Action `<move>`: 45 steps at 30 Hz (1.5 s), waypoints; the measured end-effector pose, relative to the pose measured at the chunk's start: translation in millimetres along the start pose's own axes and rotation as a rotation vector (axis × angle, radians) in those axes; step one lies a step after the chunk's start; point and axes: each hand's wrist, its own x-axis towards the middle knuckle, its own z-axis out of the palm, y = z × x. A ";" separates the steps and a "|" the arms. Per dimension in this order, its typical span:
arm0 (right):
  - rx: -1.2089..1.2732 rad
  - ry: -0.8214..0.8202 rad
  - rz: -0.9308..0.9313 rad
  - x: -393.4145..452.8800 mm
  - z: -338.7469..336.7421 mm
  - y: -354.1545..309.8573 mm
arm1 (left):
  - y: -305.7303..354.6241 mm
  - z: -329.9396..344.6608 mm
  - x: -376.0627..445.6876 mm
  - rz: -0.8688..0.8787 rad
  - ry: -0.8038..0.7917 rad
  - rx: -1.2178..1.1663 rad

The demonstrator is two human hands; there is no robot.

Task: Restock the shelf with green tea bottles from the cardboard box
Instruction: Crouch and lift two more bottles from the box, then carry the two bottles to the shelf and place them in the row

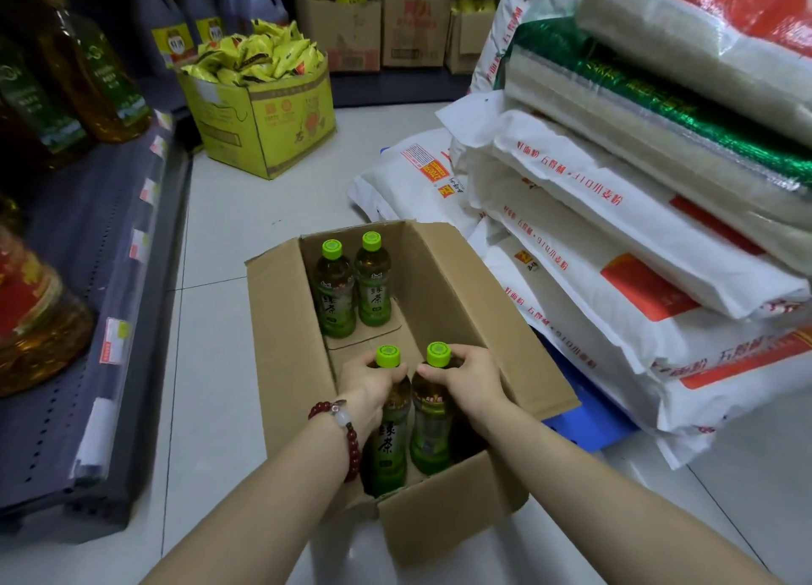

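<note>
Grip: both hands are down in the cardboard box (461,285), each wrapped round the neck of a green tea bottle just under its lime-green cap.
Left hand: the left hand (367,382) clasps the near-left bottle (389,439), fingers curled over its shoulder; a dark red bead bracelet (347,426) sits on that wrist.
Right hand: the right hand (468,380) holds the near-right bottle (433,426) the same way, thumb and fingers closed tight below the cap.
Those two bottles: upright, side by side and touching, at the near end of the box; whether they are off the box floor I cannot tell.
Far pair: two more green tea bottles (353,290) stand upright together at the far-left corner of the box, untouched.
Box: open-topped, flaps spread, sitting on the pale tiled floor (228,215).
Shelf: the grey store shelf (105,277) runs along the left, price tags on its edges, big oil bottles (101,79) standing on it.
Right side: stacked white flour sacks (615,255) with red print, just beside the box.
Far end: a yellow carton (263,123) heaped with yellow packets, and brown cartons (378,30) behind it.
</note>
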 end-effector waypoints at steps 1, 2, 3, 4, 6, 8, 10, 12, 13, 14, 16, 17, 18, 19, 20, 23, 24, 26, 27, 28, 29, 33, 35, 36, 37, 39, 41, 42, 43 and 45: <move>-0.012 -0.008 -0.008 -1.0 -1.8 -3.4 | 2.4 -0.9 -2.1 0.000 -0.005 -0.004; -0.020 -0.009 -0.018 -0.6 -3.4 -7.6 | 5.6 -1.8 -4.1 0.013 -0.005 0.000; -0.016 -0.003 -0.025 0.2 -5.6 -14.0 | 10.4 -2.8 -6.4 0.041 0.002 0.005; -0.002 0.009 -0.036 1.1 -8.4 -22.4 | 17.7 -3.8 -10.0 0.076 0.009 0.002; 0.027 0.026 -0.079 1.2 -16.1 -46.7 | 40.9 -4.9 -19.8 0.153 0.008 -0.015; 0.050 0.039 -0.119 -1.1 -24.0 -77.2 | 71.8 -5.8 -30.5 0.198 -0.011 -0.039; 0.074 0.055 -0.156 -8.5 -34.4 -116.5 | 108.4 -8.1 -44.8 0.217 -0.039 -0.062; 0.084 0.066 -0.183 -17.9 -47.5 -160.2 | 149.2 -10.8 -65.5 0.231 -0.058 -0.058; 0.089 0.064 -0.186 -24.2 -54.7 -184.3 | 169.0 -12.4 -75.5 0.243 -0.060 -0.048; 0.093 0.053 -0.195 -30.9 -62.2 -209.2 | 190.6 -14.2 -89.7 0.260 -0.066 -0.040; 0.078 0.048 -0.212 -46.2 -77.5 -260.0 | 235.7 -19.2 -122.7 0.282 -0.072 -0.049; 0.084 0.047 -0.218 -54.0 -85.3 -285.9 | 259.3 -21.6 -138.8 0.289 -0.076 -0.051; 0.092 0.047 -0.219 -63.0 -93.5 -313.4 | 283.2 -24.4 -155.2 0.300 -0.078 -0.043; 0.096 0.043 -0.222 -72.7 -101.5 -341.6 | 307.4 -26.9 -172.1 0.313 -0.082 -0.028; 0.086 0.043 -0.229 -81.8 -109.4 -369.2 | 331.7 -30.5 -191.5 0.319 -0.090 -0.016; 0.108 0.022 -0.271 -110.7 -132.2 -456.1 | 406.6 -42.9 -250.6 0.354 -0.086 -0.012; 0.125 0.011 -0.290 -122.0 -139.6 -486.8 | 432.1 -47.3 -271.3 0.386 -0.087 -0.002; 0.154 -0.001 -0.318 -145.6 -153.0 -546.6 | 480.6 -58.0 -310.7 0.449 -0.089 0.019; 0.170 -0.005 -0.335 -157.5 -157.9 -575.5 | 504.8 -64.6 -330.7 0.479 -0.094 0.023; 0.171 -0.009 -0.350 -170.0 -162.4 -604.4 | 528.7 -71.9 -350.9 0.506 -0.098 0.021; 0.169 -0.014 -0.371 -181.9 -166.1 -631.1 | 550.9 -79.9 -369.8 0.531 -0.107 0.017; 0.194 -0.007 -0.451 -236.1 -176.9 -729.3 | 626.4 -114.2 -442.4 0.635 -0.116 -0.009; 0.205 0.013 -0.518 -266.2 -177.2 -772.0 | 655.9 -134.0 -476.0 0.678 -0.126 -0.043; 0.211 0.021 -0.546 -280.9 -176.3 -790.5 | 668.8 -143.8 -493.9 0.702 -0.134 -0.058; 0.215 0.026 -0.567 -295.5 -174.8 -807.7 | 680.2 -154.2 -510.5 0.725 -0.138 -0.069; 0.207 0.025 -0.606 -324.4 -171.2 -840.0 | 700.4 -174.7 -543.1 0.749 -0.134 -0.088; 0.206 0.010 -0.649 -349.9 -166.2 -865.9 | 715.3 -196.1 -575.0 0.742 -0.137 -0.137; 0.208 0.002 -0.669 -362.7 -163.7 -877.4 | 720.9 -206.2 -590.8 0.739 -0.141 -0.160; 0.209 -0.006 -0.688 -376.4 -161.3 -888.5 | 725.6 -216.3 -605.8 0.743 -0.141 -0.175; 0.204 -0.035 -0.724 -399.7 -156.1 -905.8 | 730.4 -235.4 -632.4 0.763 -0.142 -0.209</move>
